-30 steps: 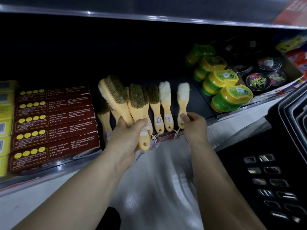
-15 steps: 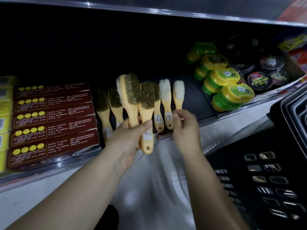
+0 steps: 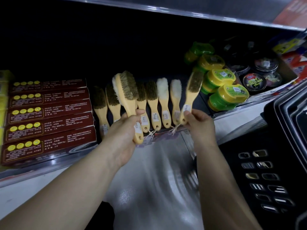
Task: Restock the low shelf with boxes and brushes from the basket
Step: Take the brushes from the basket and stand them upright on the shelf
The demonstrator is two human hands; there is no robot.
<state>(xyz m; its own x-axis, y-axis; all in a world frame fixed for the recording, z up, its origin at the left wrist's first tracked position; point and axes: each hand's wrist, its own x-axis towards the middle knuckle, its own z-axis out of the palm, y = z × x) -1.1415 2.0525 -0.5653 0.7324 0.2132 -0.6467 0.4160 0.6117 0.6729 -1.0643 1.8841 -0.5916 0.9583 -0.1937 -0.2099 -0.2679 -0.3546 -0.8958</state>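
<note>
The left thumb (image 3: 140,112) lies across a yellow handle and the other fingers curl round it from below, so the left hand (image 3: 123,135) grips the left brush (image 3: 127,90) firmly. The brush is raised in front of the shelf, head up, with brown bristle on one side and white fleece on the other; whether it is one brush or two pressed together I cannot tell. The right hand (image 3: 199,125) pinches the lower handle of the right brush (image 3: 194,83) between thumb and curled fingers. That brush is brown-bristled and tilted with its head up and to the right, at the right end of the row (image 3: 153,103). The row's brushes lie side by side on the low shelf (image 3: 235,112), handles toward the person and strings dangling over the edge. Dark red boxes (image 3: 49,113) are stacked left of the row, and green-and-yellow tins (image 3: 232,93) sit to its right. The black basket (image 3: 265,171) stands at the far right, below shelf level.
</note>
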